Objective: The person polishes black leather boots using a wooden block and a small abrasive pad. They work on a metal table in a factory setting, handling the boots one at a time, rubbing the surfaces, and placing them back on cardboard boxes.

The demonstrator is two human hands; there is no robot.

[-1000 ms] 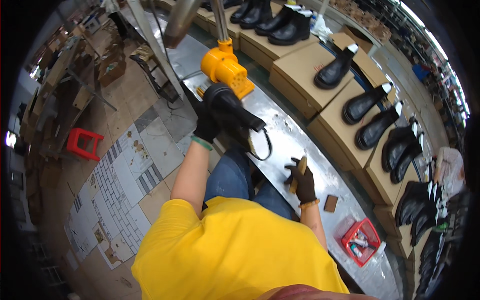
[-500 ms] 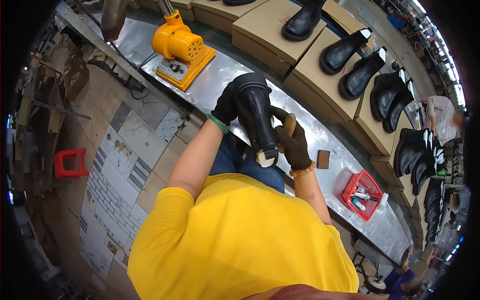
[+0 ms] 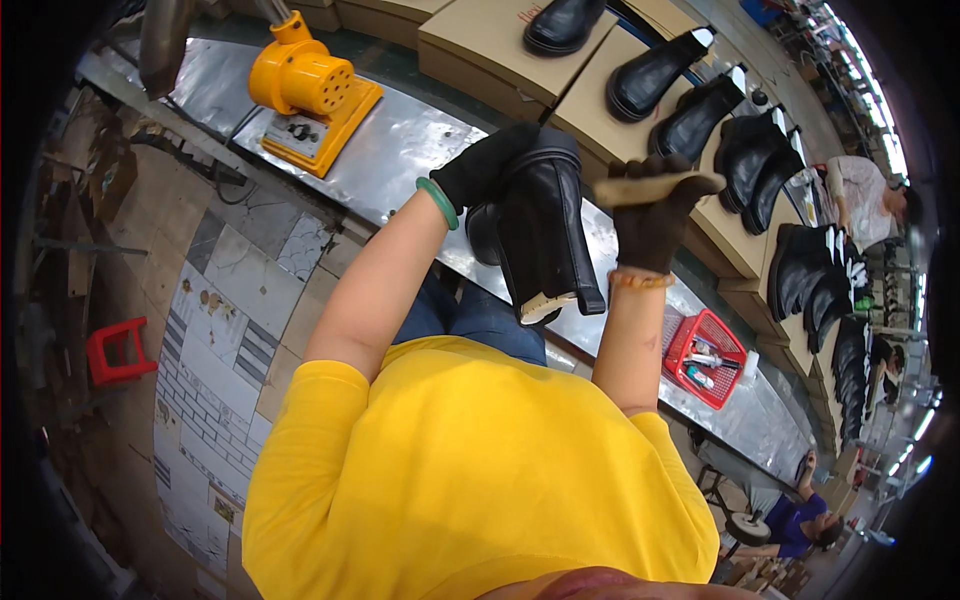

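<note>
A black leather ankle boot (image 3: 545, 225) hangs in front of me, its opening with a cream lining turned towards my body and its heel end away. My left hand (image 3: 487, 170), in a dark glove, is closed on the boot's far end. Beside the shaft shows a dark rounded shape (image 3: 484, 235); whether it is this boot's toe I cannot tell. My right hand (image 3: 650, 228), also gloved, is raised to the right, apart from the boot. It grips a long tan wooden brush-like tool (image 3: 655, 188), blurred by motion; its bristles cannot be made out.
A metal bench (image 3: 400, 130) runs across in front, carrying a yellow machine (image 3: 310, 90) at left and a red basket (image 3: 708, 358) with small tubes at right. Several black boots (image 3: 655, 75) stand on cardboard boxes (image 3: 490, 50) behind it. Two people (image 3: 860, 200) are at the right. A red stool (image 3: 122, 350) stands left.
My right hand has lifted away from the boot, up and right, with the tool. The boot has turned and tilted, showing more of its side. My view has shifted, and my right arm hides the brown block.
</note>
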